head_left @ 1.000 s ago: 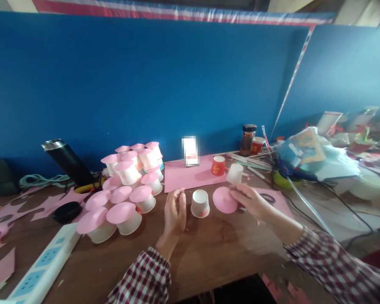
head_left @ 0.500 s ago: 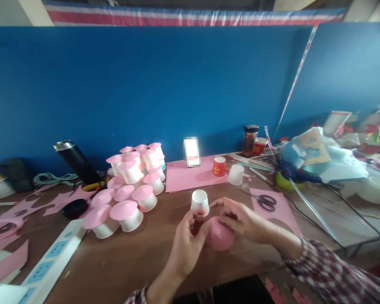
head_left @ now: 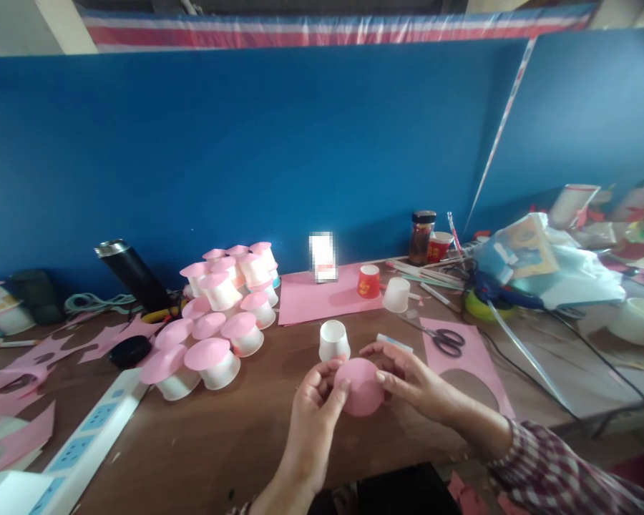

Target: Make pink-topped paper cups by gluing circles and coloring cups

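The bench (head_left: 220, 443) carries a cup pile (head_left: 220, 315). Since a second ago the pink disc (head_left: 360, 386) has left the bench and now sits lifted between both hands, left hand (head_left: 314, 404) and right hand (head_left: 413, 379) pinching its edges, near the white cup (head_left: 333, 340)

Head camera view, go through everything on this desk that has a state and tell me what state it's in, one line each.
pink paper disc: held up in both hands, curved
left hand: pinching the disc's left edge
right hand: gripping the disc's right edge
white cup: upside down, bare base
pile of cups: upside down, pink-capped
red cup: upside down
scissors: closed, lying flat
jar: upright, lid on
black flask: tilted
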